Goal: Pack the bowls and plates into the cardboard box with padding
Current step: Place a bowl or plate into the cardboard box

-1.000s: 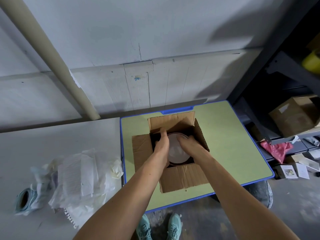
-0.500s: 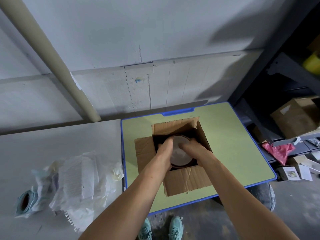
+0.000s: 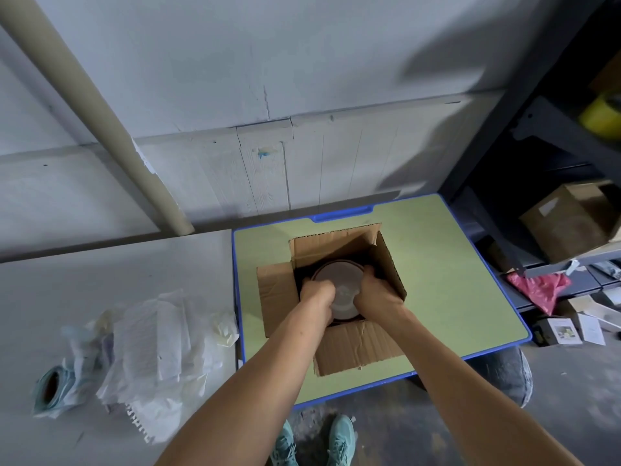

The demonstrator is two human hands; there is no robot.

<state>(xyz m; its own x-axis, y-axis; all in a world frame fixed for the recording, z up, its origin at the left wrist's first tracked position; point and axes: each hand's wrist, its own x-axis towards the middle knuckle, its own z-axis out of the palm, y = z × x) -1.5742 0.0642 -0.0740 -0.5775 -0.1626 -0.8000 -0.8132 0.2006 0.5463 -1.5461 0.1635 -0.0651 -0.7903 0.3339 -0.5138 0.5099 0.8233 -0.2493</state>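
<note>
Your hands have lowered the dish [image 3: 337,275] deeper into the cardboard box [image 3: 389,264]. A second ago its pale face sat bright near the opening; now it lies in the box's shade, with a dark rim showing round its far edge. Your left hand [image 3: 317,294] has slid back along the left rim toward you, so its fingertips no longer reach the far side and instead curl at the near-left edge. Your right hand [image 3: 376,292] has shifted too, fingers now wrapped round the right rim. More of the dish's far half shows between them.
</note>
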